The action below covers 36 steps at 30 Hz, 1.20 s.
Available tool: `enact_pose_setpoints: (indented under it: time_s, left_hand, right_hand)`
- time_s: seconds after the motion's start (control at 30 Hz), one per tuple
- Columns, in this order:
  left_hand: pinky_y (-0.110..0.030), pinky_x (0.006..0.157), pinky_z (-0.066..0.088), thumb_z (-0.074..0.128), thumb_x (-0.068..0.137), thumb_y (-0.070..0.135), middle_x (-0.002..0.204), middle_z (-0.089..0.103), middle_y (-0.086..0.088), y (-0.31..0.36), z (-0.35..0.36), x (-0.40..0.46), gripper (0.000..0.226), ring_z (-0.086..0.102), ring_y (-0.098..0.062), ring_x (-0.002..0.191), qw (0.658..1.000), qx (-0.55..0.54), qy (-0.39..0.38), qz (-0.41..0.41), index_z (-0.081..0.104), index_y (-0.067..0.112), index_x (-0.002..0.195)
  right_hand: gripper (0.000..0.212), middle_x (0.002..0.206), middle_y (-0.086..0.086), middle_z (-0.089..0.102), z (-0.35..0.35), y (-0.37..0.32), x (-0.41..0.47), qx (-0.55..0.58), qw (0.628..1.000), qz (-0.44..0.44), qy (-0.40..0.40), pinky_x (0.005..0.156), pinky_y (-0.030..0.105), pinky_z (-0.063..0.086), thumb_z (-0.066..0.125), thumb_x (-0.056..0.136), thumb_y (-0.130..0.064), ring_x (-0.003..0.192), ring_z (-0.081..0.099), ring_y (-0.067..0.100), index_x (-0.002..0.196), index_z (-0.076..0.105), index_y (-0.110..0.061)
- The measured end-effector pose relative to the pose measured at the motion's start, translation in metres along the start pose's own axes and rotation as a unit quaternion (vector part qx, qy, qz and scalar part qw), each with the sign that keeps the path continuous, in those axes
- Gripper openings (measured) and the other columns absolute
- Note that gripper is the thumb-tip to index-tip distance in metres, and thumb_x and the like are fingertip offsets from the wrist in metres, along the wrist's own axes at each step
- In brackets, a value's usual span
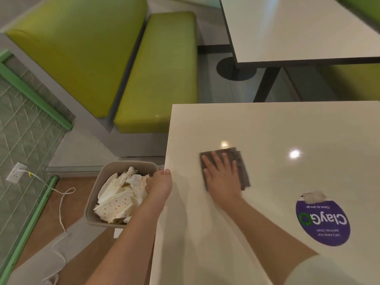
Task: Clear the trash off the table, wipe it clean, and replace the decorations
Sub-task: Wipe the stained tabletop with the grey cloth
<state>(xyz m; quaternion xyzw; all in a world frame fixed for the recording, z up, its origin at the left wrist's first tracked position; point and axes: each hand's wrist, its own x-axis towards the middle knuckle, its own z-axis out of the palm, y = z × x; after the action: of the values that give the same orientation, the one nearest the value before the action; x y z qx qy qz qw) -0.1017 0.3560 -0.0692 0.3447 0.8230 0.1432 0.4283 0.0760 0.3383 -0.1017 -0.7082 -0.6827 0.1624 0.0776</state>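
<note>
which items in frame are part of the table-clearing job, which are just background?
Job:
- grey cloth, under right hand
- table
- bin of paper trash, at left hand
- torn scrap

Background:
- green bench
- other table
- white cable
- ClayGo sticker

You have two hands [159, 185], one grey cloth [239, 161], one bin [92, 194] of paper trash, two tables [267, 124], one round purple sticker [322, 223].
</note>
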Motion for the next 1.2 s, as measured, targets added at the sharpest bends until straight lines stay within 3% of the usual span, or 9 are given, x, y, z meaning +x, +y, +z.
enact_pose_setpoints:
  time_s: [0.17,0.3,0.6,0.7,0.8,0.9,0.97,1.03,1.2]
  left_hand:
    - [-0.039,0.099,0.043,0.034,0.099,0.034,0.128,0.055,-0.015,-0.009,-0.007,-0.008,0.040,0.053,-0.033,0.114,0.999,-0.045,-0.003,0.028,0.061,0.016,0.122]
    - [-0.031,0.087,0.036,0.029,0.102,0.029,0.128,0.056,-0.015,-0.014,-0.009,-0.006,0.043,0.052,-0.030,0.112,0.999,-0.005,0.009,0.048,0.061,0.007,0.122]
    - [-0.030,0.053,0.033,0.030,0.101,0.026,0.083,0.058,-0.014,-0.035,-0.010,-0.033,0.045,0.049,-0.021,0.065,0.988,0.091,0.064,0.104,0.053,0.007,0.067]
    - [-0.031,0.053,0.030,0.035,0.099,0.021,0.065,0.048,-0.009,-0.049,-0.009,-0.042,0.042,0.042,-0.022,0.059,0.988,0.058,0.074,0.120,0.045,0.007,0.061]
    - [-0.030,0.051,0.028,0.035,0.097,0.020,0.069,0.047,-0.009,-0.055,-0.009,-0.046,0.039,0.040,-0.021,0.059,0.987,0.059,0.082,0.122,0.043,0.009,0.061]
    - [-0.034,0.062,0.039,0.035,0.097,0.026,0.090,0.052,-0.011,-0.060,-0.006,-0.046,0.032,0.050,-0.026,0.075,0.988,0.073,0.068,0.116,0.054,0.012,0.075]
    - [-0.042,0.088,0.045,0.040,0.096,0.035,0.115,0.054,-0.014,-0.065,-0.002,-0.045,0.034,0.053,-0.033,0.103,0.990,0.074,0.055,0.104,0.064,0.012,0.105]
    - [-0.045,0.105,0.037,0.044,0.096,0.040,0.133,0.049,-0.015,-0.067,-0.001,-0.048,0.042,0.045,-0.034,0.123,0.994,0.050,0.052,0.077,0.059,0.015,0.127]
    - [-0.045,0.111,0.030,0.038,0.098,0.045,0.140,0.046,-0.016,-0.075,-0.004,-0.062,0.050,0.037,-0.035,0.131,0.997,0.060,0.025,0.043,0.055,0.016,0.134]
  right_hand:
    - [0.057,0.161,-0.007,0.020,0.032,-0.077,-0.028,0.016,0.993,-0.107,-0.039,0.118,0.043,-0.013,0.011,0.096,-0.043,0.150,0.007,0.026,0.149,0.031,-0.039]
    - [0.059,0.161,-0.011,0.018,0.032,-0.067,-0.027,0.012,0.992,-0.118,-0.031,0.118,0.041,-0.011,0.005,0.096,-0.046,0.151,0.004,0.021,0.149,0.029,-0.041]
    - [0.065,0.162,-0.014,0.009,-0.015,0.079,-0.046,-0.044,0.997,0.061,0.023,0.120,0.042,-0.001,-0.006,0.091,-0.051,0.151,0.002,0.017,0.152,0.016,-0.043]
    - [0.052,0.163,-0.012,0.004,-0.015,0.076,-0.049,-0.036,0.994,0.102,0.014,0.121,0.043,-0.003,0.006,0.102,-0.044,0.151,-0.002,0.018,0.153,0.012,-0.042]
    - [0.061,0.163,-0.011,0.002,-0.004,0.037,-0.058,-0.029,0.998,0.052,-0.006,0.119,0.045,-0.006,-0.003,0.094,-0.047,0.151,-0.003,0.020,0.153,0.012,-0.041]
    - [0.061,0.159,-0.006,0.026,0.017,-0.019,-0.083,-0.023,0.999,-0.032,-0.014,0.117,0.045,0.001,0.011,0.093,-0.047,0.148,0.021,0.026,0.148,0.036,-0.037]
    - [0.050,0.151,-0.005,0.043,0.033,-0.053,-0.101,-0.014,0.997,-0.072,-0.010,0.113,0.047,0.011,0.028,0.095,-0.042,0.141,0.037,0.027,0.140,0.049,-0.036]
    - [0.048,0.152,-0.006,0.040,0.041,-0.070,-0.112,-0.015,0.994,-0.104,-0.043,0.114,0.046,0.009,0.029,0.098,-0.041,0.144,0.031,0.025,0.143,0.044,-0.037]
    - [0.046,0.151,-0.011,0.041,0.032,-0.027,-0.112,-0.032,0.993,-0.114,-0.011,0.115,0.042,0.008,0.026,0.099,-0.044,0.143,0.034,0.022,0.140,0.047,-0.040]
